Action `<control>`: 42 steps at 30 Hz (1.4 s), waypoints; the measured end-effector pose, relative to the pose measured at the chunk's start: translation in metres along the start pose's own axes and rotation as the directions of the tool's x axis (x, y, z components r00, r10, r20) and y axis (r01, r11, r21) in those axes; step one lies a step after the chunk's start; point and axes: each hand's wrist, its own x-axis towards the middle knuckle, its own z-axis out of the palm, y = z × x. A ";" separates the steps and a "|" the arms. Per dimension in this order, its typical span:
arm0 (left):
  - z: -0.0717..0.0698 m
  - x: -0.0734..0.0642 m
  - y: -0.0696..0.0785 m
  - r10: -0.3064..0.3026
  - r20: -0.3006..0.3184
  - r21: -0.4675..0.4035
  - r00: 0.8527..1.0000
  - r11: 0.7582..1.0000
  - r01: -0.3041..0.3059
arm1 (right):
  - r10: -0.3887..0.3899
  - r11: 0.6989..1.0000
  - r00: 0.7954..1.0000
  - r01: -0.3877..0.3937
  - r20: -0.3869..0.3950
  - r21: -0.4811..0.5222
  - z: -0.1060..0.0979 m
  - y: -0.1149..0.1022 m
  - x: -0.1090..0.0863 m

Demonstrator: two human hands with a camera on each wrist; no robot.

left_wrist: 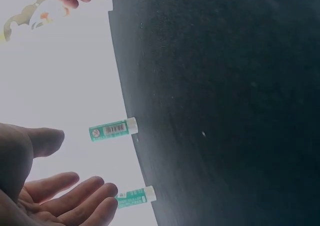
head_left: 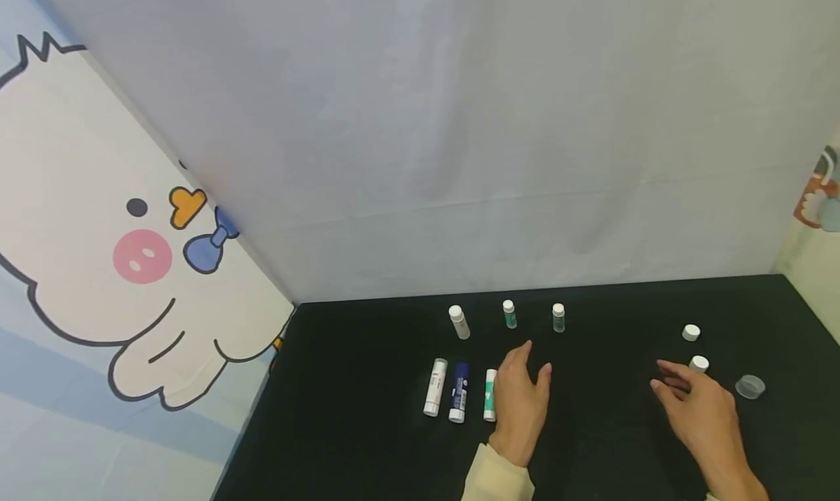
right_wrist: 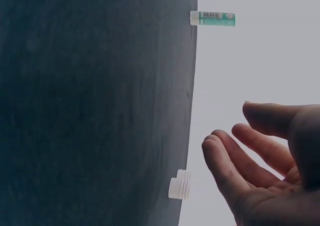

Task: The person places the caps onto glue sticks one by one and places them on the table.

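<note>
My left hand, thumb apart from its fingers, holds nothing. Right beside it, partly covered by it, a teal and white glue stick stands upright. A dark blue glue stick and a white one stand further left. In the left wrist view, two teal tubes with white ends appear near the fingers. My right hand hovers with loosely bent fingers and nothing between them. Just behind it is a white cap, partly hidden; the right wrist view shows white caps below the fingertips.
Towards the back stand three small white-topped tubes: a white one, a teal one and a darker green one. At right are another white cap and a clear round cap. A grey curtain hangs behind the black table.
</note>
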 end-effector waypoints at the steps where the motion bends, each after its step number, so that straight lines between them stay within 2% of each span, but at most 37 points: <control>1: 0.001 0.001 0.001 -0.001 0.004 -0.001 1.000 1.000 0.001 | 0.000 1.000 1.000 0.000 -0.002 0.000 -0.001 0.001 0.000; 7: 0.006 0.005 0.004 -0.003 0.014 -0.019 1.000 1.000 0.003 | 0.014 1.000 1.000 -0.014 -0.005 0.002 -0.005 0.005 0.002; 14: 0.014 0.009 0.008 -0.016 0.018 -0.028 1.000 0.999 0.017 | 0.025 1.000 0.998 -0.026 -0.057 -0.016 -0.009 0.010 0.003; 22: 0.024 0.014 0.010 -0.038 0.030 -0.053 0.999 0.998 0.040 | 0.057 0.997 0.995 -0.061 -0.076 -0.043 -0.013 0.014 0.005; 31: 0.035 0.021 0.013 -0.062 0.045 -0.074 0.997 0.995 0.065 | 0.122 0.991 0.988 -0.126 -0.097 -0.036 -0.014 0.015 0.008; 36: 0.039 0.026 0.015 -0.081 0.047 -0.072 0.996 0.994 0.085 | 0.155 0.987 0.984 -0.158 -0.083 -0.026 -0.013 0.015 0.010; 42: 0.044 0.032 0.019 -0.081 0.051 -0.089 0.995 0.992 0.085 | 0.142 0.989 0.984 -0.146 -0.106 -0.033 -0.013 0.015 0.013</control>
